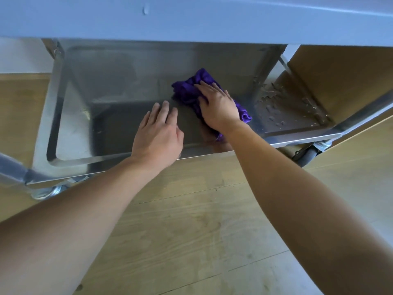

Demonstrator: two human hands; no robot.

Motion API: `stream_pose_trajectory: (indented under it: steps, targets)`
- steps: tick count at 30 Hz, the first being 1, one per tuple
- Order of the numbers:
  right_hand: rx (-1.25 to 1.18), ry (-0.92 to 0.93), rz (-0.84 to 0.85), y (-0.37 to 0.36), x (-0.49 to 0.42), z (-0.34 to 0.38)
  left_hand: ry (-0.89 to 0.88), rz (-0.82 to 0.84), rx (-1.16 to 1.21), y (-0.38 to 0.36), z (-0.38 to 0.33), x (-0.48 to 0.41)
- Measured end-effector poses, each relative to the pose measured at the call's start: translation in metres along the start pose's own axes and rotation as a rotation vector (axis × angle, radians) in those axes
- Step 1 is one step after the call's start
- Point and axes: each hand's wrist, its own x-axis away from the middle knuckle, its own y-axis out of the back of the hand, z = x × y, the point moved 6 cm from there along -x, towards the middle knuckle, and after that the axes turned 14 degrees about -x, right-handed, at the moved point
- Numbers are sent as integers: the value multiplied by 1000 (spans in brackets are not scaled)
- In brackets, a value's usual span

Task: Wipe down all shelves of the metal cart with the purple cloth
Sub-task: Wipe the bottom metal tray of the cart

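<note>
I look down at a lower shelf [70, 133] of the metal cart, a shiny steel tray with a raised rim. A crumpled purple cloth [187, 90] lies right of the shelf's middle. My right hand [217, 105] presses flat on the cloth with straight fingers. My left hand [159, 133] rests open on the bare steel just left of the cloth, fingers straight. Water drops and streaks [282, 107] cover the shelf's right part. The shelf above [191, 18] fills the top of the view and hides the back of the lower shelf.
A cart upright [265, 69] rises at the back right and another at the back left [53, 50]. Caster wheels show under the front corners, left [44, 191] and right [306, 154]. Wooden floor [202, 220] lies in front of the cart.
</note>
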Motion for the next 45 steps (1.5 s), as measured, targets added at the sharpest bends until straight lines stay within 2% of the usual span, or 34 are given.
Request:
stream_pose_trajectory:
  steps: [6,9,12,15,19,25,27,31,36,39,45]
  targets:
    - [16,-128,-106,38,21,-41,99,3,-12,6,-6,-1]
    - [26,-73,-58,30,32,-28,137,-10,-2,7,-24,-5]
    - [33,6,2,23,45,-18,103,-33,29,6,-52,-14]
    - [17,6,39,33,56,-31,100,-63,85,9,-79,-27]
    - [44,-87,-24,72,62,-83,25,-50,160,5,-108,-36]
    - [101,-297,-111,113,68,-141,-38,-27,51,-7,-124,-33]
    - [130,-268,-109,103,65,-128,-30,-36,32,-7,-127,-34]
    - [123,-111,7,71,58,-92,-27,-41,11,-9,-127,-35]
    - [73,-85,24,78,55,-103,-41,-46,11,-10,-126,-34]
    - [85,-151,-28,100,56,-128,-41,-40,16,-11,-125,-34]
    - [100,-413,-187,146,78,-182,-34,-36,26,-12,-126,-33]
